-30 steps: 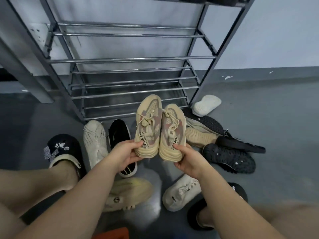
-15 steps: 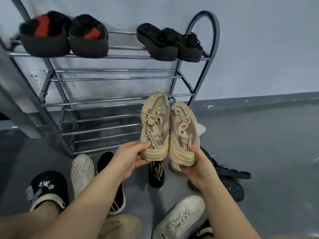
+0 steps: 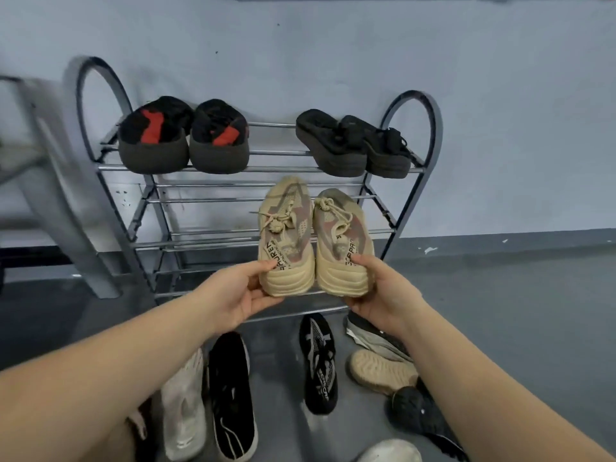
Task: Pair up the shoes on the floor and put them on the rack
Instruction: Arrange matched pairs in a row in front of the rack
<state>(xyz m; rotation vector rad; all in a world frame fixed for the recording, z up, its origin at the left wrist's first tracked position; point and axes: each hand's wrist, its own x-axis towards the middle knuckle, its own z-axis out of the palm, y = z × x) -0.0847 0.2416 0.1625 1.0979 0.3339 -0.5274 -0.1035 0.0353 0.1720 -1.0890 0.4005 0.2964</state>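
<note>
I hold a pair of beige mesh sneakers side by side, toes pointing at the metal shoe rack (image 3: 405, 225). My left hand (image 3: 238, 295) grips the heel of the left beige sneaker (image 3: 286, 238). My right hand (image 3: 388, 293) grips the heel of the right beige sneaker (image 3: 341, 241). Both shoes hang in the air in front of the rack's middle shelves. On the top shelf stand a pair of black slippers with red lining (image 3: 185, 138) and a pair of black platform sandals (image 3: 353, 145).
Loose shoes lie on the grey floor below my arms: a white sneaker (image 3: 185, 408), a black slip-on (image 3: 233, 398), a black patterned sneaker (image 3: 318, 361), a beige sole-up shoe (image 3: 383, 370), a black studded shoe (image 3: 416, 415). A grey wall rises behind the rack.
Both hands have lifted the beige pair from near the floor up to the rack's middle shelves. My view has tilted upward, bringing the whole top shelf into sight.
</note>
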